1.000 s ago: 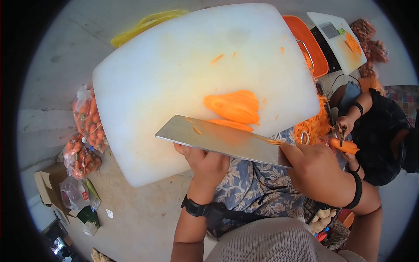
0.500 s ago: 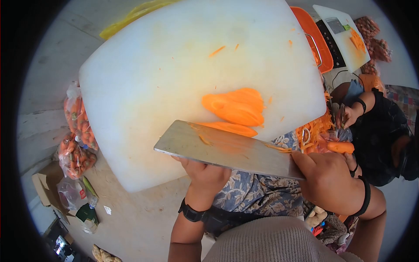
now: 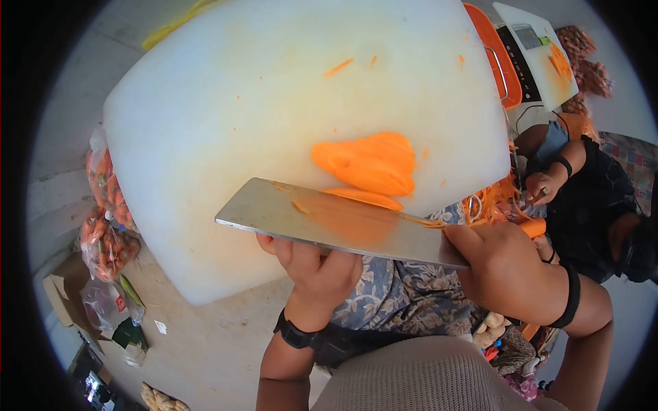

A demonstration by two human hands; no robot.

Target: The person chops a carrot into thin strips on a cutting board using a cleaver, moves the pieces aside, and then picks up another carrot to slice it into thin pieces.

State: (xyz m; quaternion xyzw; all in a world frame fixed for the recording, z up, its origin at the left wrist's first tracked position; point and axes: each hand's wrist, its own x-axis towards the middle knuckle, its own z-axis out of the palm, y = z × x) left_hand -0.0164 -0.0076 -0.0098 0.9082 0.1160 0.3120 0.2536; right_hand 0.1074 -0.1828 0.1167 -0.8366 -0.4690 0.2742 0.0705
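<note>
A broad-bladed cleaver [image 3: 322, 219] lies slantwise over the near edge of the white cutting board [image 3: 199, 137]. My right hand [image 3: 497, 264] is closed around its handle end. Just below the blade, my left hand [image 3: 312, 270] has bent fingers that reach behind the steel, hiding their tips and whatever they hold. Thin orange carrot slices [image 3: 367, 164] lie overlapped on the board beyond the blade. Another carrot slice [image 3: 363, 198] shows along the blade's far edge, partly covered. Shreds of carrot cling to the blade.
Bagged carrots [image 3: 110, 243] stand on the floor at left, near an open cardboard box [image 3: 65, 288]. An orange tub [image 3: 490, 48] sits past the board's right edge. At right a co-worker's hand [image 3: 541, 188] is near shredded carrot [image 3: 504, 198]. A second board [image 3: 545, 68] lies behind.
The cleaver has shifted left and slightly up in view, covering more of the nearer slice. Both my hands have moved slightly left with it. The view has shifted a little.
</note>
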